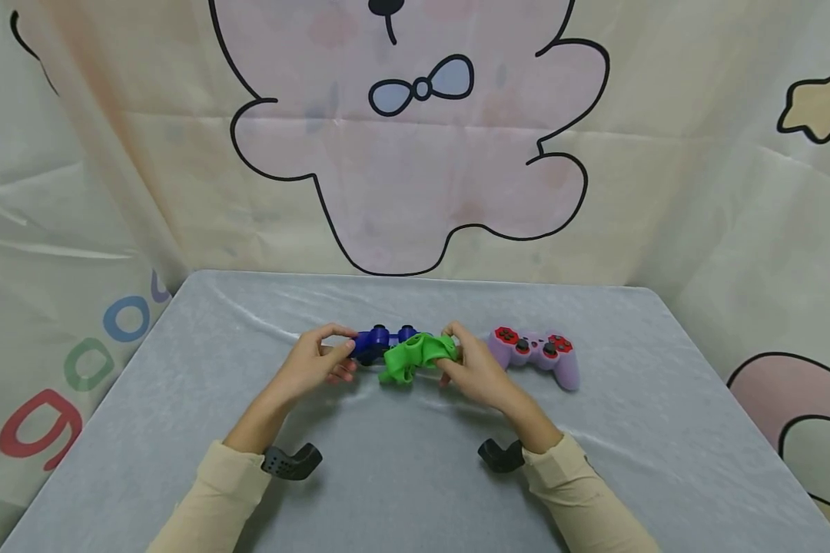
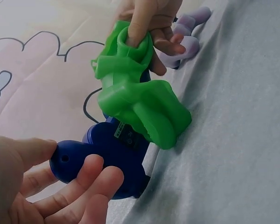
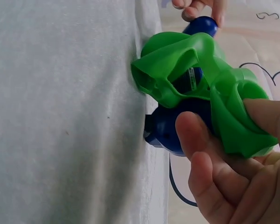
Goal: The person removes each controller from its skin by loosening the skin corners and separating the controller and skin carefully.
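Observation:
A blue game controller is held just over the cloth, and a soft green silicone cover lies bunched across it. My left hand pinches one grip of the controller between thumb and fingers, as the left wrist view shows at the blue handle. With the thumb tucked into a fold of the green cover, my right hand grips it. The fingers of that hand rest against the controller's other handle. The cover hides part of the controller's body.
A purple controller with red buttons lies on the table right of my right hand. Grey cloth covers the table. Behind stands a cream curtain with cartoon drawings. A dark camera mount sits at each wrist.

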The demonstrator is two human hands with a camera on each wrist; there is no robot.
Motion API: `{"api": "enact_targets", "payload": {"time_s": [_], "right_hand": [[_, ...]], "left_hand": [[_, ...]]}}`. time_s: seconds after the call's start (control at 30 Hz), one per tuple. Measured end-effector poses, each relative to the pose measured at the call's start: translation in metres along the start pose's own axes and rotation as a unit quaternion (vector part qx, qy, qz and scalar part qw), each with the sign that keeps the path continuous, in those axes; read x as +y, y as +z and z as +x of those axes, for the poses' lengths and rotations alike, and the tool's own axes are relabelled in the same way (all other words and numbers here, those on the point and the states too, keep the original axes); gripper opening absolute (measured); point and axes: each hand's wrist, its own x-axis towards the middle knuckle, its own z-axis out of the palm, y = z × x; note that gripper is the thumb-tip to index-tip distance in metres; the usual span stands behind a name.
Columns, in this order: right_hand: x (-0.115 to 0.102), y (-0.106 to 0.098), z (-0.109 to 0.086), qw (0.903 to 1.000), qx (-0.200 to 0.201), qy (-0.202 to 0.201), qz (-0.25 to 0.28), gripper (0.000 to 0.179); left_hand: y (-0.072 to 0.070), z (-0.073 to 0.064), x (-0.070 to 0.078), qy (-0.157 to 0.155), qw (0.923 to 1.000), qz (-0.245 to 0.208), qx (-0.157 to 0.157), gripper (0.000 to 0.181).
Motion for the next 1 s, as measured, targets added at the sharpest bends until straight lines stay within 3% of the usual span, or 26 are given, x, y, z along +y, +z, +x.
{"api": "enact_targets", "payload": {"time_s": [0.17,0.57,0.87,1.0], "right_hand": [[0.000,-0.007,0.000,0.9990,-0.025,0.004,0.038,0.022],[0.003,-0.024,0.000,0.9917,-0.107,-0.028,0.066,0.016],[0.007,-0.030,0.001,0.9860,-0.143,-0.026,0.082,0.015],[0.005,-0.035,-0.001,0.9815,-0.159,-0.025,0.103,0.018]], "left_hand": [[-0.001,-0.001,0.002,-0.008,1.0000,0.006,0.003,0.032],[-0.001,0.001,0.001,-0.013,0.9998,0.011,0.008,0.032],[-0.003,-0.001,0.002,-0.020,0.9958,0.087,0.019,0.034],[-0.004,0.000,0.001,-0.034,0.9967,0.074,0.003,0.035]]}}
